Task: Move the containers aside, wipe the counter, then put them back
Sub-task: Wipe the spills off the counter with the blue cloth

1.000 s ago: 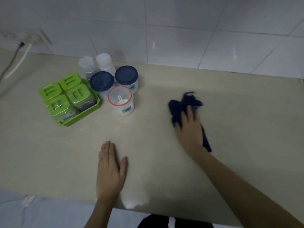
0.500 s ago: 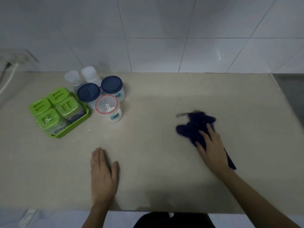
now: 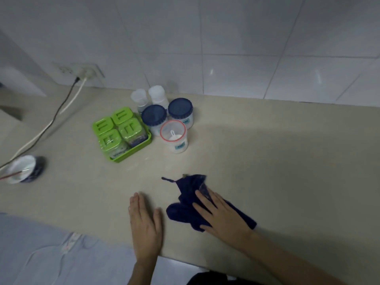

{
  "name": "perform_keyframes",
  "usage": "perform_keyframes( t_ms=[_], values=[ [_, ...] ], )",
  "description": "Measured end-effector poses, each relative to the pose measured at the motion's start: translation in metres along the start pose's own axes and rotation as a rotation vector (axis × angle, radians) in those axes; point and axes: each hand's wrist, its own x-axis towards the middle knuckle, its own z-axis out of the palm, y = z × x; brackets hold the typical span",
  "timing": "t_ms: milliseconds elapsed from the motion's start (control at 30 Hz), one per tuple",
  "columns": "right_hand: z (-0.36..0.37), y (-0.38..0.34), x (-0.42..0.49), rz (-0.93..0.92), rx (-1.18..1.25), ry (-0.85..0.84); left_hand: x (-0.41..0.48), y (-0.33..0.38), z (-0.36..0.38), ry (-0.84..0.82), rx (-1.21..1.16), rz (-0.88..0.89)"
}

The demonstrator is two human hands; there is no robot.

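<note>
A dark blue cloth (image 3: 186,199) lies on the beige counter (image 3: 277,161) near its front edge. My right hand (image 3: 221,215) presses flat on the cloth with fingers spread. My left hand (image 3: 145,225) rests flat on the counter just left of the cloth, holding nothing. At the back stands a green tray (image 3: 131,150) with several green-lidded jars (image 3: 121,126). Next to it are two blue-lidded tubs (image 3: 154,118), a red-rimmed open tub (image 3: 173,133) with a scoop inside, and two small clear bottles (image 3: 139,98).
A blue-and-white bowl (image 3: 23,168) sits at the far left. Two cables (image 3: 51,122) run from a wall socket (image 3: 86,72) across the counter's left part. White tiled wall rises behind. Bare counter stretches to the right.
My right hand has dragged the cloth from the right side back toward the front, close to my left hand. The camera view has swung left, showing the bowl and socket.
</note>
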Motion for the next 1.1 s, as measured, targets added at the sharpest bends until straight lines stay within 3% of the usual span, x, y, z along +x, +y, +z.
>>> perform_keyframes(
  t_ms=[267,467,667,767,900,1033,1100],
  values=[
    [0.001,-0.011,0.052,-0.041,-0.005,0.054,0.003,0.002,-0.001,-0.023,0.029,-0.038],
    [-0.008,-0.035,0.119,0.083,0.135,0.019,0.005,0.002,-0.003,-0.035,0.041,-0.079],
    [0.002,0.02,0.034,-0.026,0.24,0.02,0.002,-0.001,-0.003,-0.034,0.066,-0.016],
    [-0.01,0.077,-0.051,0.079,0.197,0.064,0.003,-0.004,0.001,-0.024,0.053,0.038],
    [-0.028,0.132,-0.131,0.464,0.257,0.178,0.004,-0.004,0.005,-0.021,0.054,0.088],
    [-0.029,0.115,-0.11,0.833,0.116,0.251,0.004,-0.001,0.007,-0.087,0.107,0.159],
    [-0.025,0.091,-0.079,0.825,0.05,0.227,0.003,0.005,0.009,-0.143,0.147,0.243]
  ],
)
